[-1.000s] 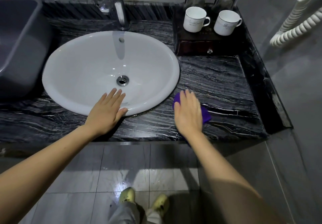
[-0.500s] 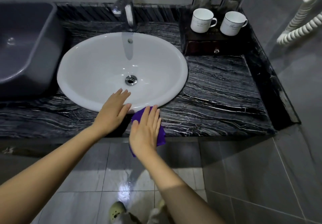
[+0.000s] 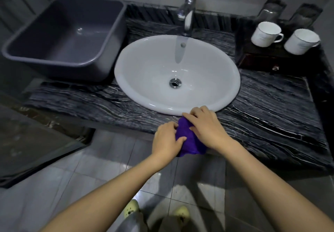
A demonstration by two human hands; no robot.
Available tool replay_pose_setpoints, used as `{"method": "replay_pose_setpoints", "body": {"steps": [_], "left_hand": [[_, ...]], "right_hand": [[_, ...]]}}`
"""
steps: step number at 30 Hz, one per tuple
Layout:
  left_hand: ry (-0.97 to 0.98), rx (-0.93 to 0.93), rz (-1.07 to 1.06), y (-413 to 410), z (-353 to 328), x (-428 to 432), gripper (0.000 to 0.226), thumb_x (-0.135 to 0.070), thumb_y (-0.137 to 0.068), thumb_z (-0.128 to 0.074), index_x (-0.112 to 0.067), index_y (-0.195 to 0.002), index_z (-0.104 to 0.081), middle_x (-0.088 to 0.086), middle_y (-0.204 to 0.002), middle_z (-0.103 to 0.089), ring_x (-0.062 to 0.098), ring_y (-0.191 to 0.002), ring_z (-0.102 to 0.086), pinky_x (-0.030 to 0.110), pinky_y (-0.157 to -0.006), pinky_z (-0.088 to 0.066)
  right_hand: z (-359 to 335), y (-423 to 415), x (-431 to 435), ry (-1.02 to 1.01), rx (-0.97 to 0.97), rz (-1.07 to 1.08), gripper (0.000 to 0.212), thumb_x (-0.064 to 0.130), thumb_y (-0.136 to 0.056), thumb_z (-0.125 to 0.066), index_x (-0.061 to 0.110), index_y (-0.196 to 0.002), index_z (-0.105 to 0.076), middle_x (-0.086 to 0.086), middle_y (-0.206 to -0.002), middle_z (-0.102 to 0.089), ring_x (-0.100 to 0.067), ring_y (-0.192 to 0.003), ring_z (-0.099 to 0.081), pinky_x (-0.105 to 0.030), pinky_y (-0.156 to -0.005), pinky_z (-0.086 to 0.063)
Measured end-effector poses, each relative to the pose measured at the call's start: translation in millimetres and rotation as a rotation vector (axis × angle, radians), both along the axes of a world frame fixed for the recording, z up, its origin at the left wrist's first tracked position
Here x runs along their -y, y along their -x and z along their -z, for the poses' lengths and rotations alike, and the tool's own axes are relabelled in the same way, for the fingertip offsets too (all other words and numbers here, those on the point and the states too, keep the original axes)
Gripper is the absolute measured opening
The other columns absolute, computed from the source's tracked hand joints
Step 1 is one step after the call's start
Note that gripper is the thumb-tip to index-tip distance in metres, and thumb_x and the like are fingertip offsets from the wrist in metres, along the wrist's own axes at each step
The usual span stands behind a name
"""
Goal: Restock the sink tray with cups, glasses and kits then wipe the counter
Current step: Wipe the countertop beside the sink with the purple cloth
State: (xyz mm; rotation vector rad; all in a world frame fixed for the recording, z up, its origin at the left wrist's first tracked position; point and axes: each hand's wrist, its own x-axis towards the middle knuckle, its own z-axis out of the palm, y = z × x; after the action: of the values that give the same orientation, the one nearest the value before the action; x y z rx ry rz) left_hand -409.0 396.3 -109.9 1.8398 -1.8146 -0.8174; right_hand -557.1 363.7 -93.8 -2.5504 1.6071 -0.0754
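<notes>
**Evidently a cloth bunched for wiping, held in both hands**

A purple cloth [image 3: 191,146] is gripped between the two hands at the front edge of the counter [image 3: 271,114]. The left hand [image 3: 165,139] is closed on its near side, with the thumb laid over the fabric. The right hand [image 3: 206,127] is curled over its far side, knuckles just short of the rim of the white basin [image 3: 144,80]. The cloth is judged to be gathered into a thicker pad so that it can be pushed along the stone.

Well beyond the right hand, two white cups [image 3: 265,33] are set on the dark tray [image 3: 260,62], with two glasses [image 3: 271,10] behind them, so the restocking appears largely done. Beyond the left hand and off to its left, a grey tub [image 3: 101,63] sits at the counter's end.

Part of the cloth is covered by fingers, and its lower fold hangs past the edge. Whether kits are in the tray cannot be told, since only a shut, knobbed front is seen. The glasses are dim and blurred. The top of the faucet [image 3: 188,9] runs to the frame edge.
</notes>
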Motion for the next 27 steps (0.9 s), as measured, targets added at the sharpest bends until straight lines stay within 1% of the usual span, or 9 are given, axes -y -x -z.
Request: {"method": "replay_pose_setpoints", "body": {"steps": [6,10,14,17,20,22,24,25,27], "left_hand": [[0.014,-0.107,-0.024,-37.6,-7.3,9.7,0.024,-0.017,-0.074,-0.067,-0.013,-0.096,-0.06,0.0,-0.087,-0.06,0.017,-0.084,-0.055,0.023,-0.07,-0.038],[0.089,-0.18,-0.007,-81.0,-16.8,10.0,0.024,-0.009,-0.072,-0.066,-0.014,-0.095,-0.059,-0.007,-0.081,-0.049,0.01,-0.077,-0.046,0.016,-0.064,-0.032],[0.145,-0.265,-0.069,-123.9,-24.8,7.7,0.028,-0.008,-0.069,-0.068,-0.024,-0.089,-0.057,-0.009,-0.081,-0.05,-0.002,-0.076,-0.048,0.004,-0.07,-0.036],[0.093,-0.391,-0.092,-153.4,-31.8,3.3,0.029,-0.014,-0.068,-0.068,-0.029,-0.088,-0.053,0.001,-0.088,-0.053,0.003,-0.075,-0.05,0.007,-0.068,-0.041],[-0.041,-0.647,-0.009,-185.9,-44.9,0.1,0.038,-0.003,-0.081,-0.06,-0.029,-0.107,-0.05,0.003,-0.101,-0.053,0.008,-0.076,-0.055,0.02,-0.072,-0.051],[-0.087,-0.698,0.02,-208.8,-48.5,4.7,0.051,-0.003,-0.087,-0.051,-0.038,-0.121,-0.042,-0.002,-0.111,-0.052,0.011,-0.084,-0.058,0.028,-0.08,-0.053],[-0.013,-0.526,0.062,-231.3,-47.4,14.5,0.053,-0.009,-0.088,-0.05,-0.039,-0.13,-0.035,-0.005,-0.123,-0.044,0.004,-0.105,-0.054,0.023,-0.091,-0.049],[0.039,-0.383,0.117,-240.4,-46.2,19.9,0.05,-0.018,-0.086,-0.053,-0.032,-0.131,-0.039,-0.005,-0.129,-0.039,0.0,-0.116,-0.046,0.02,-0.098,-0.043],[0.055,-0.295,0.16,-255.2,-41.9,30.1,0.05,-0.035,-0.076,-0.057,-0.013,-0.121,-0.056,-0.003,-0.132,-0.037,-0.001,-0.121,-0.041,0.016,-0.1,-0.039]], "right_hand": [[-7.6,-30.7,4.7,-0.03,0.016,0.051,0.03,0.025,-0.083,-0.06,0.007,-0.108,-0.06,-0.012,-0.105,-0.058,-0.032,-0.101,-0.048,-0.04,-0.083,-0.039],[-28.5,-58.4,12.0,-0.238,0.338,0.102,0.025,0.026,-0.083,-0.061,0.015,-0.105,-0.055,-0.002,-0.099,-0.056,-0.02,-0.095,-0.046,-0.028,-0.075,-0.035],[-50.1,-98.9,22.3,-0.447,0.614,0.146,0.021,0.016,-0.077,-0.066,0.023,-0.094,-0.056,0.003,-0.09,-0.064,-0.016,-0.082,-0.058,-0.024,-0.069,-0.044],[-64.1,-128.3,32.0,-0.496,0.708,0.103,0.027,0.008,-0.073,-0.069,0.026,-0.091,-0.06,0.012,-0.089,-0.063,-0.009,-0.085,-0.057,-0.006,-0.068,-0.04],[-79.8,-155.7,40.3,-0.546,0.714,-0.005,0.032,0.001,-0.071,-0.068,0.025,-0.091,-0.063,0.009,-0.094,-0.065,-0.01,-0.09,-0.059,-0.014,-0.076,-0.044],[-90.3,-174.5,44.0,-0.571,0.667,-0.108,0.035,-0.002,-0.07,-0.067,0.023,-0.094,-0.066,0.008,-0.095,-0.065,-0.007,-0.086,-0.059,-0.011,-0.076,-0.043],[-98.2,-193.7,48.2,-0.581,0.611,-0.19,0.036,-0.003,-0.07,-0.067,0.021,-0.098,-0.067,0.012,-0.091,-0.063,0.001,-0.079,-0.056,-0.004,-0.07,-0.041],[-101.0,-202.7,51.0,-0.58,0.591,-0.216,0.036,-0.002,-0.07,-0.067,0.02,-0.099,-0.067,0.014,-0.09,-0.062,0.002,-0.077,-0.055,-0.003,-0.068,-0.04],[-103.4,-217.7,58.2,-0.561,0.565,-0.23,0.037,0.0,-0.071,-0.068,0.019,-0.103,-0.067,0.011,-0.093,-0.062,0.0,-0.079,-0.055,-0.008,-0.071,-0.041]]}}
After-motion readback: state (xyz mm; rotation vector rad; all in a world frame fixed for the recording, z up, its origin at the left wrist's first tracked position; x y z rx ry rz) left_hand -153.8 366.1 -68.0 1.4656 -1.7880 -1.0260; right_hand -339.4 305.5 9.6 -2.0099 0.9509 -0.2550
